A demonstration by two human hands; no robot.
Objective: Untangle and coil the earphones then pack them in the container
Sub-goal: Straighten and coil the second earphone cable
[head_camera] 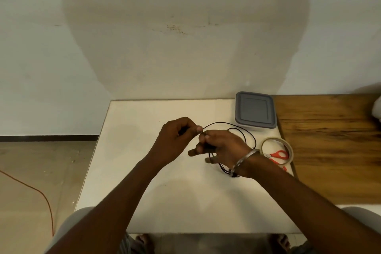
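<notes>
Black wired earphones (246, 132) loop over the white table (144, 167), held above its middle. My left hand (177, 140) pinches one end of the cord between thumb and forefinger. My right hand (220, 148), with a metal bangle on the wrist, grips the cord just to the right, and more strands trail down under that wrist. A square container (255, 109) with a grey lid on it stands at the table's far right corner, apart from both hands.
A roll of clear tape (277, 150) lies right of my right hand, with red-handled scissors (279, 154) partly inside its ring. A wooden board (334, 146) adjoins the table on the right. An orange cable (41, 194) runs across the floor at left.
</notes>
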